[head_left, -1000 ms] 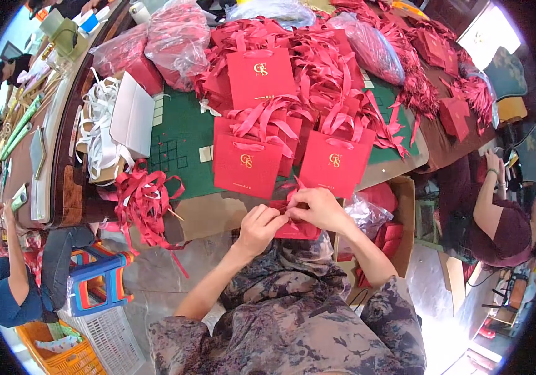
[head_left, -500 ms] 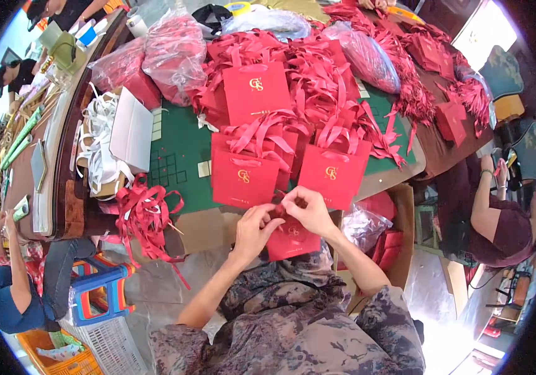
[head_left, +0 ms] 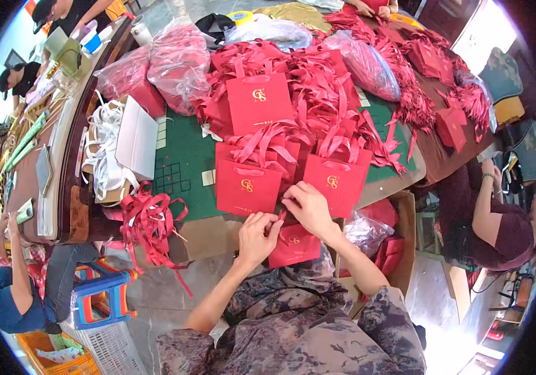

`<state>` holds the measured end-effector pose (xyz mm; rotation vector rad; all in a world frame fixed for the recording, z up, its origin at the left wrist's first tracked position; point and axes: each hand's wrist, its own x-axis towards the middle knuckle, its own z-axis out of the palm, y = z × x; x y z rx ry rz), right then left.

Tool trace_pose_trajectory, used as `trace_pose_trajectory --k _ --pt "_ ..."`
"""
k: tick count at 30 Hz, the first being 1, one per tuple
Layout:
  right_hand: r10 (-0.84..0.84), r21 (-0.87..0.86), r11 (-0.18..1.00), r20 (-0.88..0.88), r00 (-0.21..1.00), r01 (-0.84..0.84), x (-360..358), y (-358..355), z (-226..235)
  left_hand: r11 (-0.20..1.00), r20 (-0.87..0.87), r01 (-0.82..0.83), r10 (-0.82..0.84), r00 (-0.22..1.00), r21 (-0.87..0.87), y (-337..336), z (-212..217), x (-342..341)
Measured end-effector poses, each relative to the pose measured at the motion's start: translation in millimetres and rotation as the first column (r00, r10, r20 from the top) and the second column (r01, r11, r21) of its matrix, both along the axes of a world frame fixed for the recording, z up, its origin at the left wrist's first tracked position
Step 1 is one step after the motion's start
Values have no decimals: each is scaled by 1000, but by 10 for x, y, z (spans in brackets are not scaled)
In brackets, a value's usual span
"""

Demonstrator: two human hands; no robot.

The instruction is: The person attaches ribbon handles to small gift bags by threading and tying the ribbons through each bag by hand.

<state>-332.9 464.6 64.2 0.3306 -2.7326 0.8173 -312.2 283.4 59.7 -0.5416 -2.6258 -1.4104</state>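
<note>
A small red paper gift bag (head_left: 294,250) with a gold emblem rests against my lap at the table's near edge. Just above its top, my left hand (head_left: 259,236) pinches a red ribbon (head_left: 282,216) between thumb and fingers. My right hand (head_left: 309,209) is closed on the same ribbon, slightly higher and to the right; its fingertips partly cover it. Two finished-looking red bags with ribbon handles, a left one (head_left: 248,194) and a right one (head_left: 335,181), stand right beyond my hands. Behind them another red bag (head_left: 258,103) leans on a heap of ribboned bags.
Loose red ribbons (head_left: 149,219) hang over the table edge at left, beside a box of white ribbons (head_left: 135,140). Plastic-wrapped red bundles (head_left: 177,62) lie farther back. An open cardboard box (head_left: 403,237) stands right of my lap. Other people work around the tables.
My hands have drawn slightly apart, with the right hand turned more palm-down over the ribbon. The whole view has shifted a little, moving the table contents slightly lower.
</note>
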Motion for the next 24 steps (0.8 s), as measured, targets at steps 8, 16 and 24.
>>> trace_pose_trajectory --k 8,16,24 --pt "272 -683 730 304 913 10 217 27 55 1000 19 20 -20 1000 -14 31 55 -21" --pt "-43 -552 826 139 989 113 331 -46 218 1000 -100 6 -6 995 -1 60 72 -5" --pt "164 -687 718 330 930 117 297 -3 148 995 -110 38 -48 993 -95 42 87 -23"
